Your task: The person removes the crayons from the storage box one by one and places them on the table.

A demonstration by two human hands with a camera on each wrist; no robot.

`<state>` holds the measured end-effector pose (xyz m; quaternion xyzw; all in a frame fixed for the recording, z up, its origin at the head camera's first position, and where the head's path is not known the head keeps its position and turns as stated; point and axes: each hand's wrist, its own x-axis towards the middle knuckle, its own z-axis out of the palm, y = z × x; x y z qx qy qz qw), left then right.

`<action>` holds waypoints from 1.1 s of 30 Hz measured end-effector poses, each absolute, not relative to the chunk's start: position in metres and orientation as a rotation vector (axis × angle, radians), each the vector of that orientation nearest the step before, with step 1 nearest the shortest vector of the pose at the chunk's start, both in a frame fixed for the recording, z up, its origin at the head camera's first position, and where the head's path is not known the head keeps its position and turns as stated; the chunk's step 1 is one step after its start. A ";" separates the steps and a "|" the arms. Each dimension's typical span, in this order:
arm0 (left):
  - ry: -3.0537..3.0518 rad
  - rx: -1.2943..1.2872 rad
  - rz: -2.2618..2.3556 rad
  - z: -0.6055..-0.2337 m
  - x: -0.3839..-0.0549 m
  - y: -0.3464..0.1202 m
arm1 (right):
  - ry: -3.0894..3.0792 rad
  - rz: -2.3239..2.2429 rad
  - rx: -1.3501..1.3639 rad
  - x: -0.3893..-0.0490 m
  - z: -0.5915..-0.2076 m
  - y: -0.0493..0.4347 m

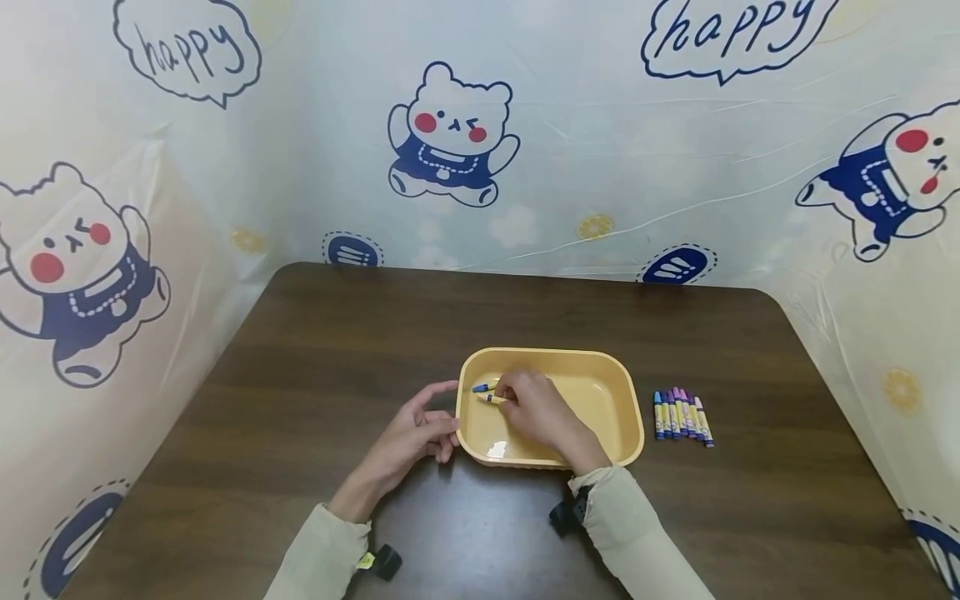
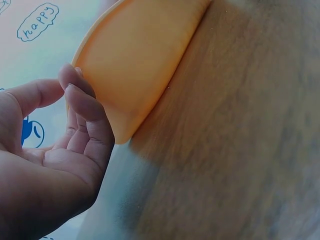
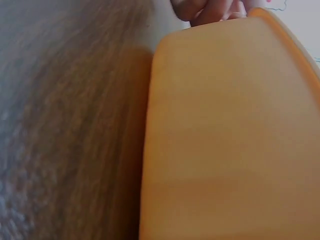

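A yellow plastic tray (image 1: 615,417) stands on the table. My right hand (image 1: 543,410) reaches inside it, palm down, with fingers curled at two crayons near the left end. The blue-tipped crayon (image 1: 482,387) lies above a pale-tipped crayon (image 1: 491,399); the right fingers pinch at the pale one, their tips partly hidden. My left hand (image 1: 408,433) is at the tray's left end, thumb and index finger extended to the rim, other fingers loosely bent. In the left wrist view, the left hand (image 2: 60,150) is beside the tray's outer wall (image 2: 135,60). The right wrist view shows mostly tray wall (image 3: 230,130).
To the right of the tray, several blue, purple and pink crayons (image 1: 681,415) lie side by side in a row. The dark wooden table (image 1: 337,333) has a patterned curtain (image 1: 570,150) around its back and sides.
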<state>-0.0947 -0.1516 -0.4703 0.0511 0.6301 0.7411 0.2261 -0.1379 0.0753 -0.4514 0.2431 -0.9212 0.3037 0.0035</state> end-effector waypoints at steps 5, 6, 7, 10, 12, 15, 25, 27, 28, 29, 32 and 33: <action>1.737 0.150 2.047 -0.470 -0.094 -0.152 | -2.802 1.070 0.701 -0.139 -0.450 0.075; 1.740 0.148 2.046 -0.470 -0.094 -0.153 | -2.791 1.101 0.693 -0.140 -0.450 0.075; 1.742 0.146 2.043 -0.470 -0.094 -0.153 | -2.780 1.137 0.689 -0.140 -0.450 0.074; 1.746 0.139 2.038 -0.470 -0.093 -0.153 | -2.759 1.265 0.675 -0.142 -0.448 0.074; 1.748 0.136 2.035 -0.470 -0.093 -0.153 | -2.752 1.366 0.646 -0.143 -0.447 0.074; 1.750 0.136 2.031 -0.469 -0.094 -0.153 | -2.738 1.534 0.582 -0.143 -0.445 0.074; 1.757 0.133 2.018 -0.469 -0.095 -0.151 | -2.570 2.116 0.506 -0.145 -0.440 0.082; 1.763 0.131 2.016 -0.468 -0.094 -0.150 | -2.560 2.160 0.493 -0.145 -0.438 0.084; 1.766 0.132 2.015 -0.468 -0.094 -0.150 | -2.551 2.182 0.483 -0.146 -0.436 0.086; 1.771 0.132 2.013 -0.467 -0.094 -0.150 | -2.540 2.203 0.475 -0.146 -0.435 0.087; 1.781 0.130 2.006 -0.467 -0.093 -0.150 | -2.495 2.259 0.448 -0.147 -0.428 0.093; 1.786 0.128 2.003 -0.467 -0.093 -0.150 | -2.481 2.269 0.447 -0.147 -0.427 0.095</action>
